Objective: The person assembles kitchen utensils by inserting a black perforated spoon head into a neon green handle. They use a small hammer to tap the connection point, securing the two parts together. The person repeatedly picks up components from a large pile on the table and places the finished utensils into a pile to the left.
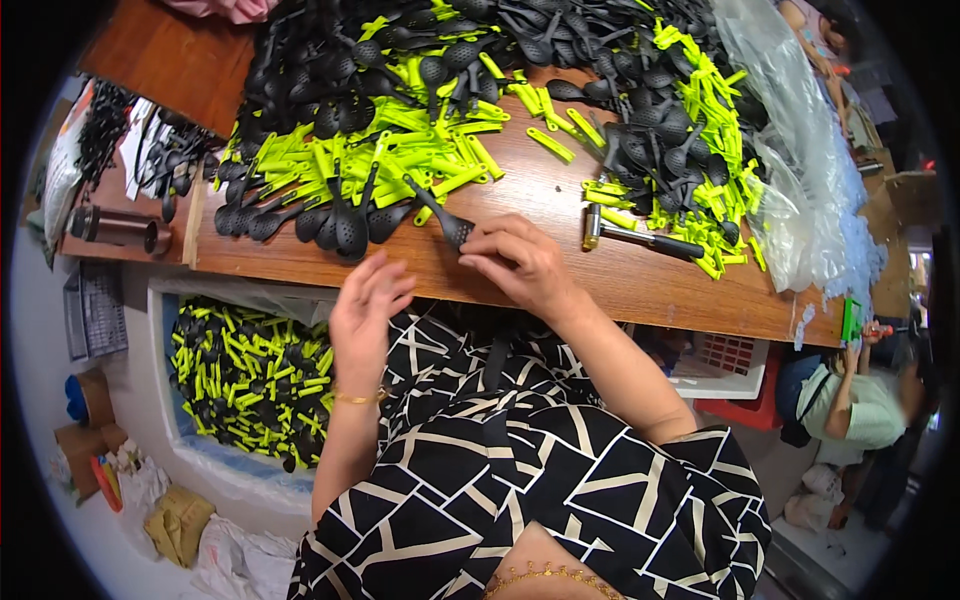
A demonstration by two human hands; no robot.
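Observation:
My right hand (522, 262) pinches the bowl end of a black perforated spoon (457, 231) over the front part of the table. The spoon's thin black shank points away to the far left, towards a heap of lime-green handles (400, 140). My left hand (370, 303) is at the table's front edge, its fingers loosely spread and slightly blurred, and nothing shows in it. Beyond it several black spoons (350, 235) lie side by side, bowls towards me. To the right of my right hand lies a hammer (650, 238) with a black grip and a brass-coloured head.
Black spoon parts (580, 35) are heaped across the back of the wooden table (530, 195). Another mixed pile (690, 160) sits at right beside clear plastic sheeting (770, 130). Below left stands a bin (180, 430) of green-and-black pieces. A flask (120, 230) lies at far left; another person (850, 400) is at right.

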